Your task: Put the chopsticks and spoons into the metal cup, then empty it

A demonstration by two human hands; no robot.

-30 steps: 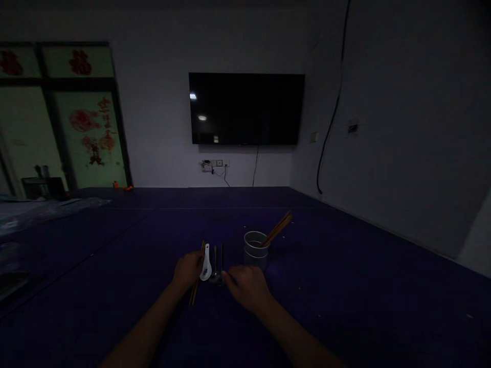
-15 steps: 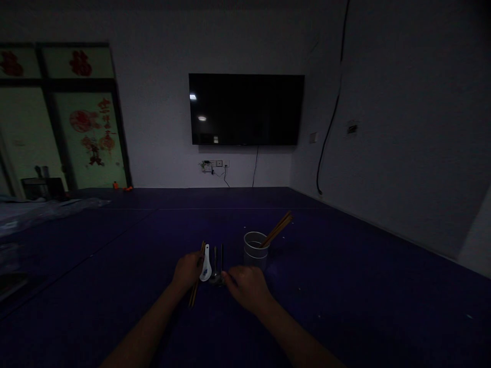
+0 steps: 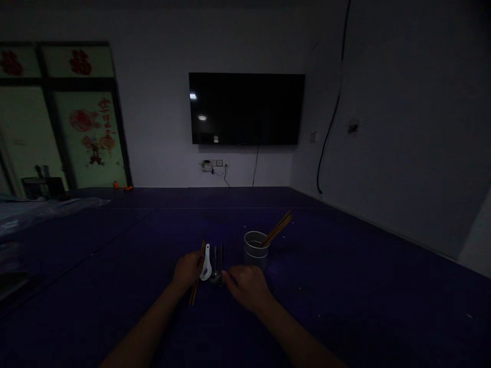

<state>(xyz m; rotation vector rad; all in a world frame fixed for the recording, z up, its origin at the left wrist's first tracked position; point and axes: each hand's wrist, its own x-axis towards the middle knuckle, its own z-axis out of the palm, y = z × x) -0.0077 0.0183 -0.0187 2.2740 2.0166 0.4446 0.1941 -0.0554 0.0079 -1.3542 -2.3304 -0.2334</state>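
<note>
Your left hand (image 3: 187,271) curls at the chopsticks (image 3: 195,292) beside the white spoon (image 3: 206,269); your right hand (image 3: 247,286), thumb near the metal utensils (image 3: 215,276), fronts the cup (image 3: 255,254). Whether either pinches, I can't tell. The desk (image 3: 356,271) gives you room rightward, edging the wall (image 3: 406,143).

Very little has changed over the last second. The handle of the white spoon (image 3: 205,271), just beside my left hand (image 3: 187,271), seems to lean a hair further right; any other shift is too small to tell.
</note>
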